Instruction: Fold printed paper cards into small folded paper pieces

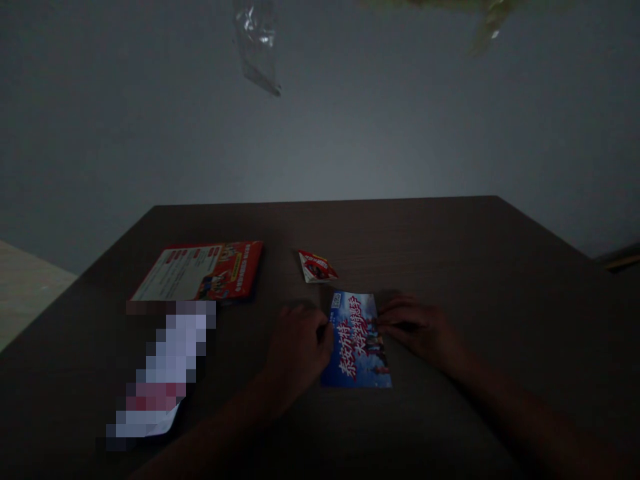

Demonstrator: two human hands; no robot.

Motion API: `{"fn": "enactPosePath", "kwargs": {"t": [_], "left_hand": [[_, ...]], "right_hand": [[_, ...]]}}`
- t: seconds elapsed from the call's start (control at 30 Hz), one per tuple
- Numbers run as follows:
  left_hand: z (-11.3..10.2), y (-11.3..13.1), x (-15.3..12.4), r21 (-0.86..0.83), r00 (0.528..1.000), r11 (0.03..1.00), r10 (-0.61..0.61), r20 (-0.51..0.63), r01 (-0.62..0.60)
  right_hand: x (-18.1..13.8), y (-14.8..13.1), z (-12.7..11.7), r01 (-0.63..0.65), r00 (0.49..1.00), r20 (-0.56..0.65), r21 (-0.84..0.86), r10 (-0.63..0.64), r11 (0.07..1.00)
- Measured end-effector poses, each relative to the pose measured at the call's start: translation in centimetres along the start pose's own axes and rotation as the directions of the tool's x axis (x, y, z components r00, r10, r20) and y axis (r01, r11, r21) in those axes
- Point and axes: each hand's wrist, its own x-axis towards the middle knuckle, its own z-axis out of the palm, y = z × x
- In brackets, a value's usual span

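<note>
A blue printed flyer (357,343) with red and white lettering lies sideways on the dark table, between my two hands. My left hand (303,340) is closed at its left edge, thumb against the paper and fingers curled. On the other side, my right hand (420,327) pinches the right edge between thumb and fingers. Just beyond the flyer sits a small folded red and white paper piece (317,267), partly raised off the tabletop.
A stack of red and white leaflets (200,272) lies at the left of the table (400,233). Nearer me is a lit, blurred-out phone (165,373). The table's far edge meets a pale wall (400,120), where a clear plastic bag (259,43) hangs.
</note>
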Motion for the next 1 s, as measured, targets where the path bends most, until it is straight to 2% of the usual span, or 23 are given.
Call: {"fn": "enactPosePath", "kwargs": {"t": [0.13,0.37,0.63,0.8,1.0], "left_hand": [[-0.1,-0.1,0.0,0.014,1.0,1.0,0.013,0.006,-0.013],[-0.1,0.1,0.0,0.036,1.0,0.999,0.005,0.002,-0.005],[0.0,0.1,0.1,0.039,1.0,0.999,0.008,-0.012,-0.007],[-0.1,0.1,0.0,0.024,1.0,1.0,0.009,-0.014,-0.009],[-0.1,-0.2,0.1,-0.098,0.999,0.995,-0.012,-0.034,0.009]], "right_hand": [[-0.2,-0.2,-0.1,-0.038,0.999,0.035,-0.049,0.04,0.998],[-0.9,-0.2,-1.1,-0.056,0.983,0.165,-0.164,0.083,0.985],[-0.7,-1.8,-1.8,-0.147,0.915,0.313,-0.326,0.254,0.934],[-0.6,-1.9,-1.4,-0.085,0.882,0.412,-0.338,0.228,0.937],[0.1,-1.5,-1.4,-0.061,0.877,0.442,-0.291,0.191,0.955]]}}
